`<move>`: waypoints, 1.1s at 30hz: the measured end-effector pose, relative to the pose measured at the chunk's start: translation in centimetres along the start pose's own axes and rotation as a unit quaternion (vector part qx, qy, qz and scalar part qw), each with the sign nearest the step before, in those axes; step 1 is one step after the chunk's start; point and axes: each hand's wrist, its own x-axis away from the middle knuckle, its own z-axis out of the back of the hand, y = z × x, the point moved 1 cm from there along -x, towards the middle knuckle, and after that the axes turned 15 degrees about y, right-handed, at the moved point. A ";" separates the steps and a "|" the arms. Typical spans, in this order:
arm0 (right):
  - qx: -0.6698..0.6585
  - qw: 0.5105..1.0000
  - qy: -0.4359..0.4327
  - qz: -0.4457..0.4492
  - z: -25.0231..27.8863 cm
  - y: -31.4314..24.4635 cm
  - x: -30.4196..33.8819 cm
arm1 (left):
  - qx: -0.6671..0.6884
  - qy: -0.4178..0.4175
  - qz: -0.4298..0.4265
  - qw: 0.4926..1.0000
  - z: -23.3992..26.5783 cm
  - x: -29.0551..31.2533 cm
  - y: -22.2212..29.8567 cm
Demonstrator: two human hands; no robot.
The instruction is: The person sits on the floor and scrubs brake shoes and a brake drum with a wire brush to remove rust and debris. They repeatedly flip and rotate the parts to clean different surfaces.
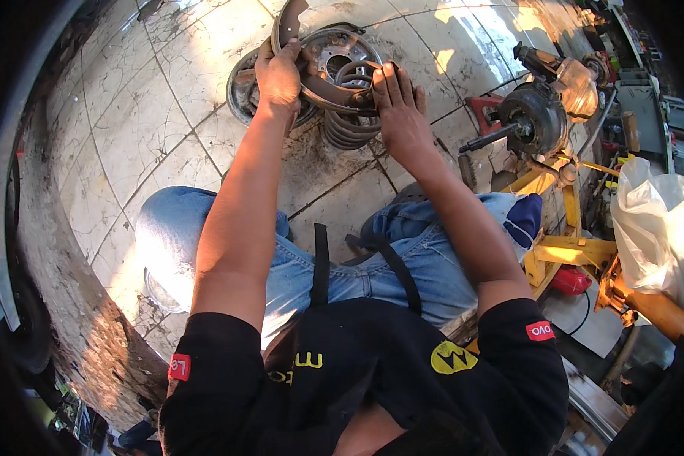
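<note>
My left hand [278, 78] is closed around a curved brown brake shoe [287, 26], which rises past its fingers. A second brake shoe [330, 93] arcs from the left hand toward the right. Fingers stretched out, my right hand [401, 106] lies against the end of that second shoe. Just beneath them a rusty coil spring [349, 135] stands on the tiles. Behind the shoes rests a round metal plate [361, 49] with a hole in its middle. Another round metal part [239, 91] lies partly hidden behind my left hand and wrist.
To the right, an axle assembly with a dark drum [536, 118] is propped near yellow metal stands [577, 251]. A white plastic bag [650, 220] hangs beside them, with a red container [570, 280] lower down. Cracked white tiles [121, 114] cover the floor.
</note>
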 end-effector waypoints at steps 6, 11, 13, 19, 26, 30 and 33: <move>0.007 0.999 -0.031 0.024 0.9 -0.1 1.1 | 0.029 0.026 0.019 0.999 0.4 -0.5 -0.7; -0.004 0.999 -0.044 0.005 1.5 1.1 0.0 | 0.029 0.045 0.076 0.996 0.6 -0.8 -2.0; -0.017 0.999 -0.045 0.008 1.5 0.7 0.8 | -0.001 0.074 0.080 0.994 0.3 -0.7 -2.7; 0.018 1.000 -0.014 0.009 1.8 -0.2 0.5 | -0.067 0.061 0.101 0.991 0.7 -2.9 -3.7; -0.008 0.998 -0.056 0.026 2.6 0.4 2.4 | -0.048 0.067 0.188 0.979 0.0 -3.9 -4.7; 0.022 0.998 -0.053 0.026 2.1 1.0 0.9 | -0.087 0.038 0.189 0.977 -1.6 -2.8 -3.8; -0.008 0.998 -0.064 0.028 3.0 0.6 1.9 | -0.071 0.063 0.170 0.981 -1.4 -2.8 -3.8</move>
